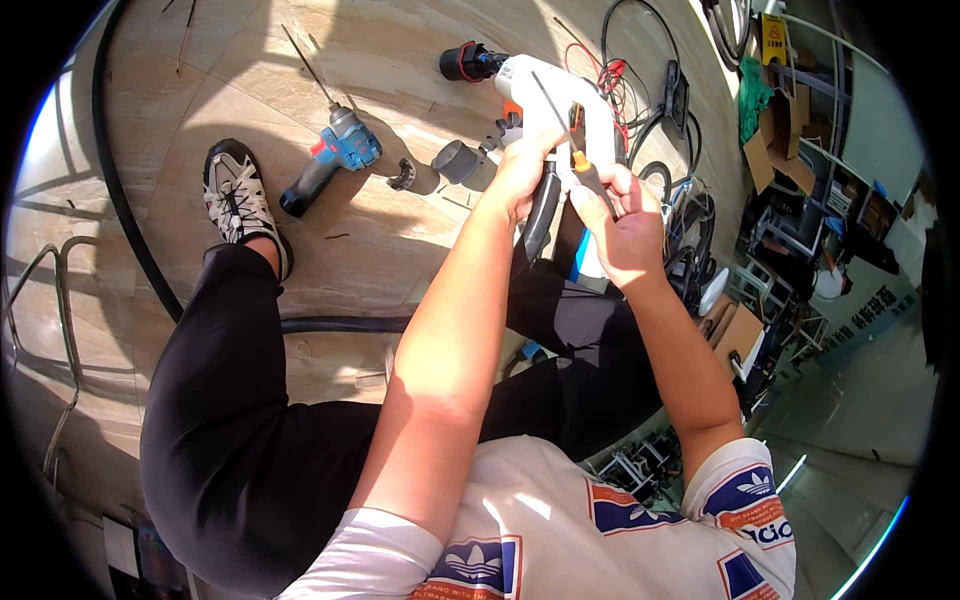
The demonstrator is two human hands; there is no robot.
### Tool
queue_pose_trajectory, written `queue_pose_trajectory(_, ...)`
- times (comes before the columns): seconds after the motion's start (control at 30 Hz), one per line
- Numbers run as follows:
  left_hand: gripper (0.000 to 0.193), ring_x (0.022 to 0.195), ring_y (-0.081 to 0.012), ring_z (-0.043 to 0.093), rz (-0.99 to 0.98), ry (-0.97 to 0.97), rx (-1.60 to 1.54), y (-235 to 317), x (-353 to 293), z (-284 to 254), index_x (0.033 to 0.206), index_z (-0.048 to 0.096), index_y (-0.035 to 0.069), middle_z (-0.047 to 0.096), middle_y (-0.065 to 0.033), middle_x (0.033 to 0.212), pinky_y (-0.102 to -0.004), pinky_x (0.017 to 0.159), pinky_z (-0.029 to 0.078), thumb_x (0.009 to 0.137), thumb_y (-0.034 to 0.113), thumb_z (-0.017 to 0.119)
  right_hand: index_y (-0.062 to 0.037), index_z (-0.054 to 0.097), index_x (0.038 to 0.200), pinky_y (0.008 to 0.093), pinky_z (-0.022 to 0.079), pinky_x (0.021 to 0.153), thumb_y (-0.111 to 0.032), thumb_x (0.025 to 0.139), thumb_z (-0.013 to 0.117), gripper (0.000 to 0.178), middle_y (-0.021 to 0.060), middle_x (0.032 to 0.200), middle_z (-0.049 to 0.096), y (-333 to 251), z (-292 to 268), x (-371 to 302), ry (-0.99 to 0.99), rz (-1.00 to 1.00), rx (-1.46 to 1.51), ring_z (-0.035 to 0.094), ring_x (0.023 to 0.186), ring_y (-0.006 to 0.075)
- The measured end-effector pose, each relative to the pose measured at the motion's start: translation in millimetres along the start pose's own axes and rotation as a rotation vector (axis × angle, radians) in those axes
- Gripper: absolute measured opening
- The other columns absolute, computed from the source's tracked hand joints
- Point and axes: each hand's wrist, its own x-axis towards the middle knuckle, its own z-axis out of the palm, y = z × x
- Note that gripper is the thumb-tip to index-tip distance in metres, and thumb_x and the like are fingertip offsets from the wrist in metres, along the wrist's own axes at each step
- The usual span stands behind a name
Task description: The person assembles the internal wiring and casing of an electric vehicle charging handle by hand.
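My right hand is closed round the dark and orange handle of a screwdriver, whose long thin shaft slants up and left across a white curved housing. My left hand grips the lower left side of that housing, beside a thick black tube or grip; its fingertips are partly hidden. At the housing's far left end sits a round black part with a red ring. I cannot tell whether the screwdriver's tip touches anything.
On the tiled floor lie a blue cordless drill with a long bit, a dark cylindrical part and a small black clamp-like piece. A black hose curves along the left. Cables and cardboard boxes crowd the right.
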Motion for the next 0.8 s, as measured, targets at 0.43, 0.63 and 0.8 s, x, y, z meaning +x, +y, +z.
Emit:
queue_pose_trajectory(0.43, 0.053, 0.070, -0.0188, 0.066, -0.105, -0.119, -0.042, -6.3, -2.1, -9.0, 0.125, 0.055, 0.006, 0.069, -0.0086, 0.094, -0.0309, 0.051, 0.053, 0.094, 0.049, 0.058, -0.0009, 0.065, 0.115, 0.0313, 0.049, 0.089, -0.017, 0.095, 0.068, 0.026, 0.0040, 0.106, 0.066, 118.3, 40.6, -45.0, -0.393, 0.263, 0.854, 0.062, 0.097, 0.0151)
queue_pose_trajectory(0.63, 0.061, 0.076, -0.0289, 0.069, -0.176, -0.156, 0.193, 8.9, -9.1, -26.0, 0.136, 0.045, 0.002, 0.067, -0.0183, 0.100, -0.0425, 0.066, 0.061, 0.098, 0.049, 0.053, -0.0020, 0.068, 0.110, 0.0284, 0.053, 0.071, -0.019, 0.094, 0.071, 0.023, 0.0022, 0.089, 0.067, 114.5, 57.4, -46.0, -0.276, 0.282, 0.854, 0.063, 0.078, 0.0104)
queue_pose_trajectory(0.8, 0.076, 0.096, -0.0319, 0.068, -0.113, 0.219, 0.705, 24.9, -44.3, -36.4, 0.153, 0.029, 0.003, 0.045, -0.0235, 0.146, -0.0393, 0.069, 0.059, 0.098, 0.049, 0.053, -0.0016, 0.070, 0.101, 0.0255, 0.046, 0.062, -0.021, 0.093, 0.073, 0.022, -0.0001, 0.075, 0.063, 115.3, 66.9, -40.2, -0.119, 0.228, 0.700, 0.058, 0.067, 0.0080)
